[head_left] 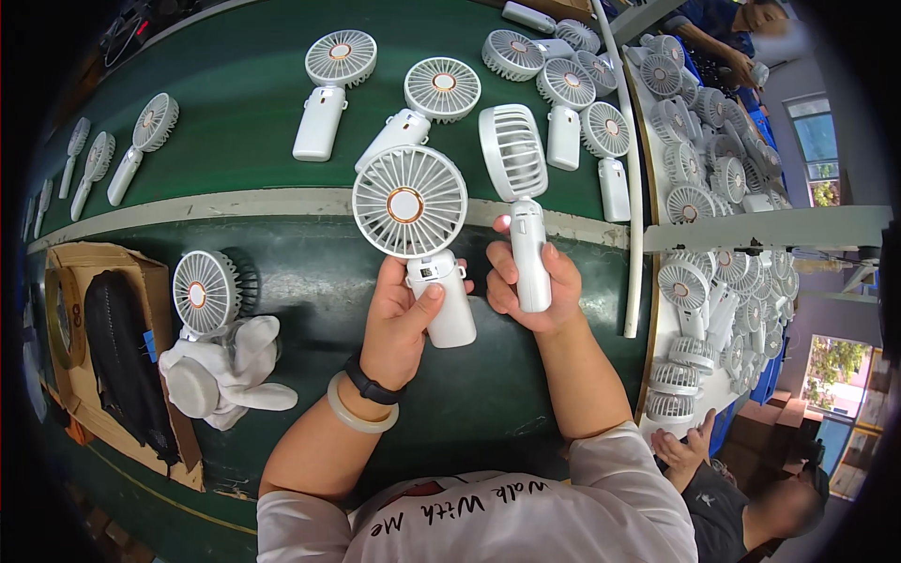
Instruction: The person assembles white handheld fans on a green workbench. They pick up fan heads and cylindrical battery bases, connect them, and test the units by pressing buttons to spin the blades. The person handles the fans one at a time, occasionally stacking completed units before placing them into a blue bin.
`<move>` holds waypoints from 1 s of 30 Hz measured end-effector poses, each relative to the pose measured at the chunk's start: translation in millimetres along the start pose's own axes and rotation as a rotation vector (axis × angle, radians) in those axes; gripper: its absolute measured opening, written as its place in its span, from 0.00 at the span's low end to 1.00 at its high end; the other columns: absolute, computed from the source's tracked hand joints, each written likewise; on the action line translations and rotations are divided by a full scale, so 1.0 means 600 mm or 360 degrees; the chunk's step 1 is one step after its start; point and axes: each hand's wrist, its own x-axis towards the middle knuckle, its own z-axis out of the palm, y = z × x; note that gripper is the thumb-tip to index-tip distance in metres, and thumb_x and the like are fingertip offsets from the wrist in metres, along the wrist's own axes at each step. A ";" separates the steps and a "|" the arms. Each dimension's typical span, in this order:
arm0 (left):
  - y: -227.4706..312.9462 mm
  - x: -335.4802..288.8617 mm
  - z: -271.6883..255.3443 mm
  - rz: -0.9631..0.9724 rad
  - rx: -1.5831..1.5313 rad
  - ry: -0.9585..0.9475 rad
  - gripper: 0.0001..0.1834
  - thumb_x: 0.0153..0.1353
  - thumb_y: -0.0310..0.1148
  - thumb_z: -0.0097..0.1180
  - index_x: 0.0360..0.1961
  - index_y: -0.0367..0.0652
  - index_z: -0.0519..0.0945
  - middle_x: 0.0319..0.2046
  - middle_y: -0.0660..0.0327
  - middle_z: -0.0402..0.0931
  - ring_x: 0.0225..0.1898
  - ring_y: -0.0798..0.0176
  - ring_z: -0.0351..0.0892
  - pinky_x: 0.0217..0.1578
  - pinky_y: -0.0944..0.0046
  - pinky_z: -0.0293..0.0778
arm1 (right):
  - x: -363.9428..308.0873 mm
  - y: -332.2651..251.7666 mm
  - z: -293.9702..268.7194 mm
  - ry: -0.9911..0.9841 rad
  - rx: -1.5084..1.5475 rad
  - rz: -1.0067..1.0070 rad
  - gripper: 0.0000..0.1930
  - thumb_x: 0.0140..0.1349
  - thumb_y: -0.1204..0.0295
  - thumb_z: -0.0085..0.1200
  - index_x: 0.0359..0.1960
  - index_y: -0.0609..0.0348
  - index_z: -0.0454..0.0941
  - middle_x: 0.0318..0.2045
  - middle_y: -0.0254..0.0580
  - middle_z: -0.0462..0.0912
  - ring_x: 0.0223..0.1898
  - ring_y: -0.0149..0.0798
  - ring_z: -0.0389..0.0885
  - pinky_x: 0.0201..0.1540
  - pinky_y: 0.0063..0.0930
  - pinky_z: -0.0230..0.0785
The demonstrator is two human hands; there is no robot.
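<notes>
My left hand (399, 324) is closed around the handle of a white handheld fan (410, 202), its round grille and orange-ringed hub facing up toward me. A small dark display shows on that fan's handle. In my right hand (535, 281) is a second white handheld fan (513, 150), gripped by the handle and turned so that the slatted side of its head shows. Both fans are held upright side by side above the green bench (488, 413). A dark band and a pale bangle circle my left wrist.
On the green belt (235, 113) beyond lie several white fans (341, 58). At left are an open cardboard box (178, 394) with a black pouch (127, 366), another fan (199, 291) and white gloves (239, 366). Past a white pipe (633, 188), a side table holds many fans; two people are there.
</notes>
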 end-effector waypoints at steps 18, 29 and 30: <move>0.004 -0.005 -0.006 0.0024 -0.0083 -0.0015 0.22 0.61 0.26 0.49 0.56 0.40 0.59 0.47 0.53 0.72 0.45 0.60 0.76 0.47 0.60 0.71 | -0.002 0.012 0.015 0.0172 -0.0344 0.0010 0.29 0.54 0.59 0.60 0.52 0.58 0.62 0.27 0.43 0.74 0.26 0.40 0.76 0.27 0.31 0.68; 0.002 -0.004 -0.003 0.0027 -0.0069 0.0025 0.23 0.61 0.25 0.49 0.56 0.41 0.59 0.48 0.55 0.72 0.46 0.62 0.75 0.47 0.63 0.72 | 0.004 -0.014 0.040 0.0401 -0.0678 -0.0255 0.24 0.57 0.64 0.54 0.52 0.61 0.62 0.34 0.49 0.74 0.27 0.39 0.75 0.31 0.30 0.72; 0.004 -0.004 -0.003 -0.0011 -0.0101 0.0030 0.24 0.60 0.24 0.50 0.56 0.42 0.58 0.47 0.56 0.71 0.45 0.62 0.75 0.45 0.62 0.73 | 0.002 -0.025 0.042 0.0378 -0.0642 -0.0281 0.23 0.59 0.63 0.53 0.52 0.61 0.62 0.35 0.50 0.74 0.28 0.39 0.75 0.31 0.29 0.73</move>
